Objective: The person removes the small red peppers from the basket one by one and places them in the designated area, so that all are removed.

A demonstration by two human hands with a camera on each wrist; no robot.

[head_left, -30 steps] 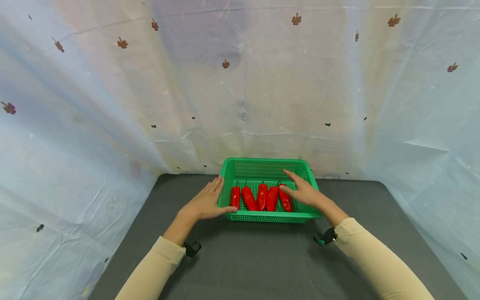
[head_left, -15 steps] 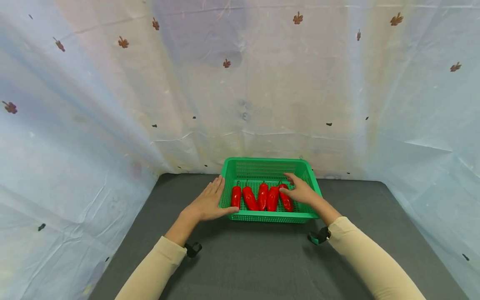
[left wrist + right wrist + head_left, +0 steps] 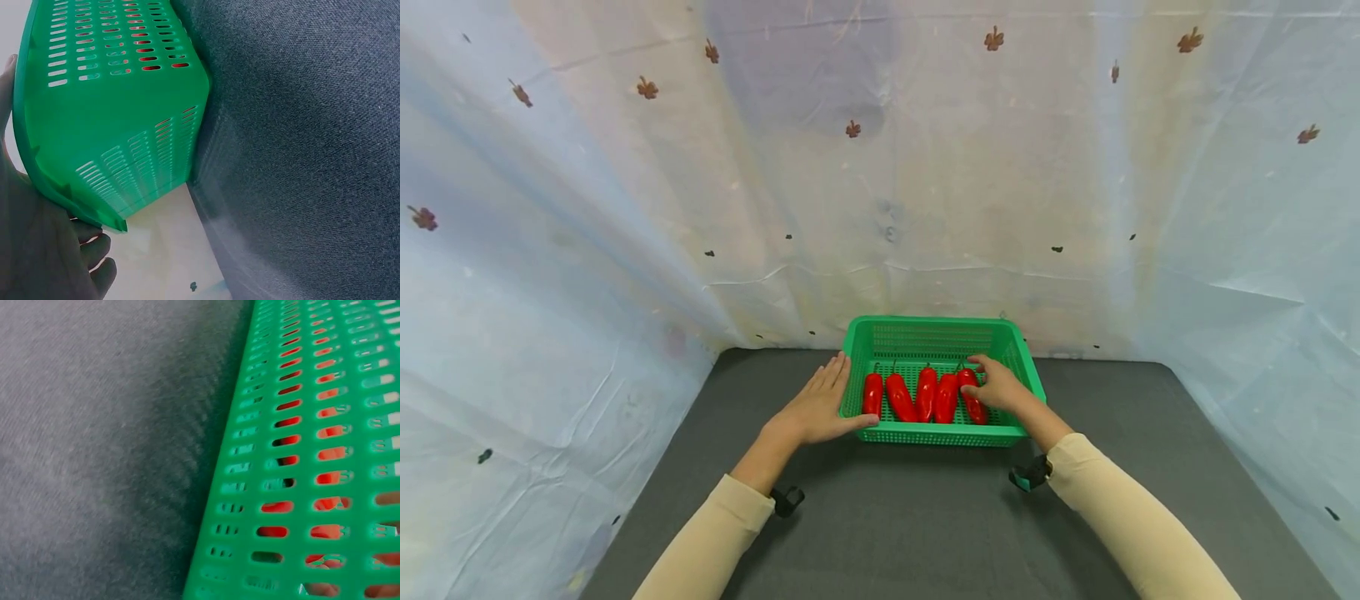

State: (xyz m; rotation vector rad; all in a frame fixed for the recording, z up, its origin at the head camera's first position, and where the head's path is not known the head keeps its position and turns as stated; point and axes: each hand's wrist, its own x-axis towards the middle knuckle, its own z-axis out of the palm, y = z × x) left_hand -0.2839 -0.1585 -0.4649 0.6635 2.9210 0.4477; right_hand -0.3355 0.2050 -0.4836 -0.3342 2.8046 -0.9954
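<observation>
Several red peppers (image 3: 926, 395) lie side by side in a green plastic basket (image 3: 951, 430), their stems toward its far side. My left hand (image 3: 817, 406) rests along the basket's left end with fingers extended, its thumb at the front rim. In the left wrist view, that left hand (image 3: 44, 250) is at the basket's rim. Inside the basket, my right hand (image 3: 1004, 387) reaches over the rightmost pepper (image 3: 976, 411). Its thumb crosses that pepper and its bent fingers are near the stem, with a gap between them. The right wrist view mostly shows the perforated basket wall (image 3: 300, 487).
The basket stands near the far edge of a dark grey table (image 3: 917, 517). Behind the table and at both sides hangs a pale plastic sheet (image 3: 940, 183) with leaf prints. Both wrists wear black straps (image 3: 1030, 473).
My right hand has moved slightly left and down onto the rightmost pepper, its fingers bending and coming nearer the thumb. The left hand and the basket have stayed in place.
</observation>
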